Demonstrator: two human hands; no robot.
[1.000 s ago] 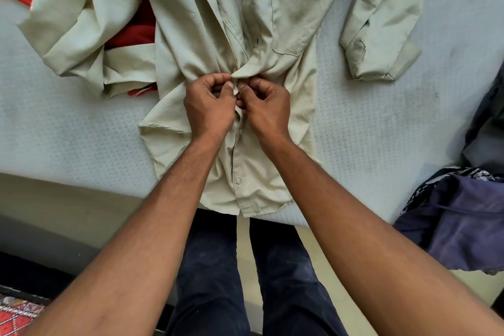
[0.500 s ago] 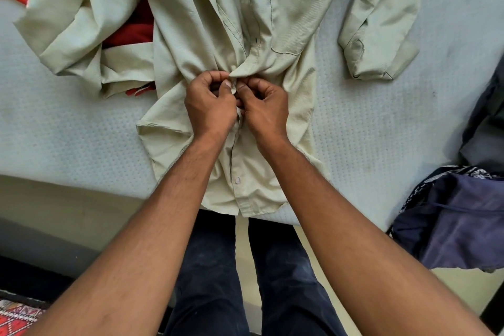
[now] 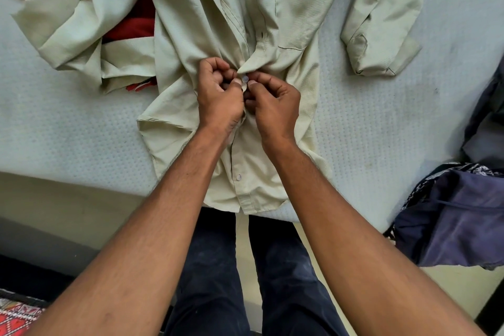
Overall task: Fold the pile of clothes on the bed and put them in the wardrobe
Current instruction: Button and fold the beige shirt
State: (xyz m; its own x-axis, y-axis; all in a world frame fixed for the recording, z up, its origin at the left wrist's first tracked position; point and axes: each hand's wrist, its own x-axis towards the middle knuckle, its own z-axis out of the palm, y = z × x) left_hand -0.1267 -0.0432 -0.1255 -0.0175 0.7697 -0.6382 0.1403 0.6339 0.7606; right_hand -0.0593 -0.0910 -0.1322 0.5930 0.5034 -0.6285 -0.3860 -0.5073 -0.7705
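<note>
A pale beige long-sleeved shirt (image 3: 286, 16) lies front-up on the bed (image 3: 381, 128), its hem at the near edge. My left hand (image 3: 218, 98) and my right hand (image 3: 275, 103) meet at the shirt's front placket, both pinching the fabric around a small grey button (image 3: 245, 79) that shows between the thumbs. A lower button (image 3: 239, 177) is fastened. The right sleeve is folded back at the far right, and the left sleeve lies crumpled at the far left.
A red garment (image 3: 131, 30) lies under the shirt's left side. A dark purple garment (image 3: 458, 215) hangs over the bed's right near corner, with darker cloth behind it. My legs stand against the bed edge. A patterned rug (image 3: 13, 319) shows at bottom left.
The button has come into view between my thumbs, and my fingers have shifted slightly on the placket. The shirt and my arms stay in place.
</note>
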